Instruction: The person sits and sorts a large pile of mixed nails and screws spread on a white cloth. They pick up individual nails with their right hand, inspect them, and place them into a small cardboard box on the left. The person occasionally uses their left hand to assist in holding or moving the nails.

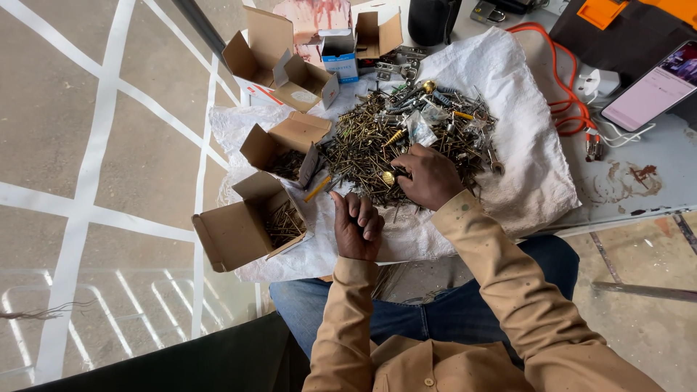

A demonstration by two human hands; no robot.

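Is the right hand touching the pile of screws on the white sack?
Touching. The head view shows the right hand resting on the pile of screws, its fingers buried among them, with no gap visible.

left side: open cardboard boxes (247,225) in a row along the white sack cloth (523,181) edge, flaps up, block a low pass from that side
gap: narrow strip between nearest box and left hand (357,226), just wide enough for a hand
centre: screw pile (385,145) covers mid cloth, right hand (430,176) sits on its near edge
right of pile: bare cloth, free room
far right: orange cable (563,94) and phone (650,91) crowd the tabletop
back: small boxes (341,51) and dark cylinder (428,20) close the far edge
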